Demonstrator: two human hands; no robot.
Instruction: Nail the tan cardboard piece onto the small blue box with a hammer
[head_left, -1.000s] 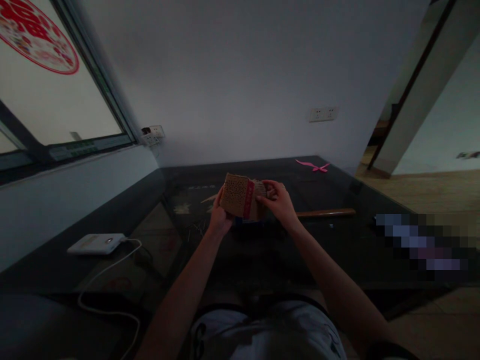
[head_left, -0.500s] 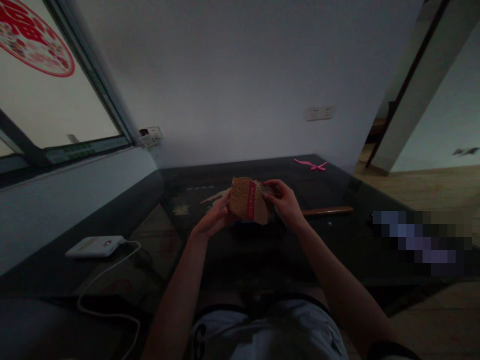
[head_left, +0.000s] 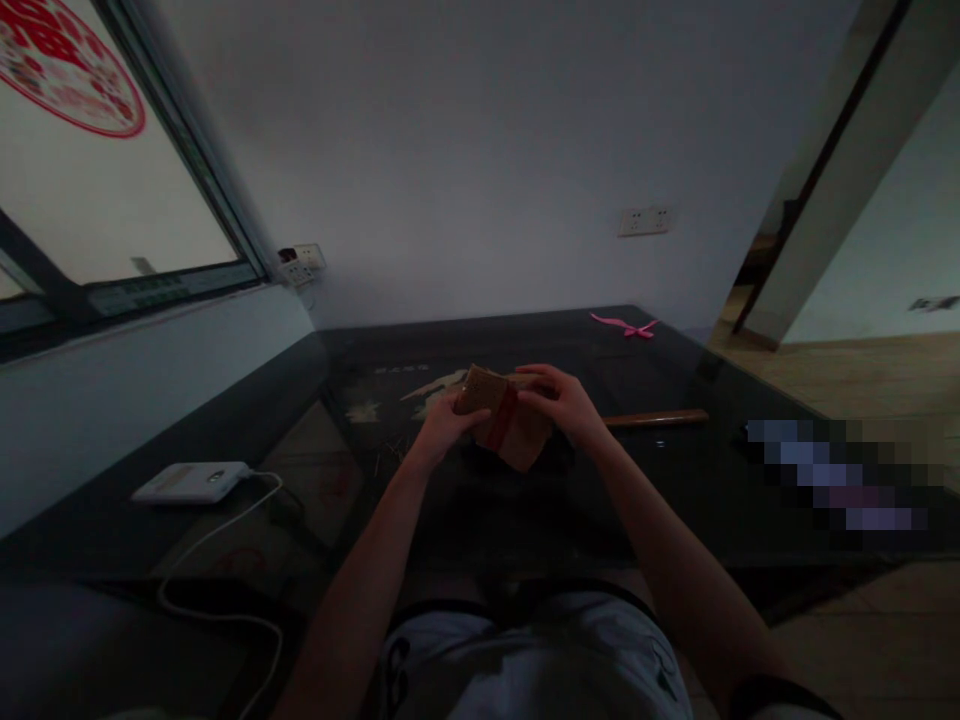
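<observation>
Between my hands, a little above the dark table, is a small brown cardboard-like box [head_left: 528, 446] with a red band around its middle. It is tilted, its lower corner pointing toward me. My left hand [head_left: 448, 428] grips its left end, with the thumb laid across the front. The fingers of my right hand [head_left: 561, 404] are closed on the upper right edge, by the band. Dim light hides the fine print on it. Just right of my right hand lies a brown wooden stick [head_left: 660, 418].
The glossy dark table [head_left: 420, 530] meets the wall. A pink ribbon [head_left: 634, 330] lies at the far right. On the left is a white power bank [head_left: 191, 483] with a white cable [head_left: 217, 540] running off the front edge. A blurred-out object [head_left: 825, 470] sits at the right.
The box has turned and tipped, so its speckled face no longer points at me. My left thumb has come onto the front, and my right fingers have shifted along the upper edge.
</observation>
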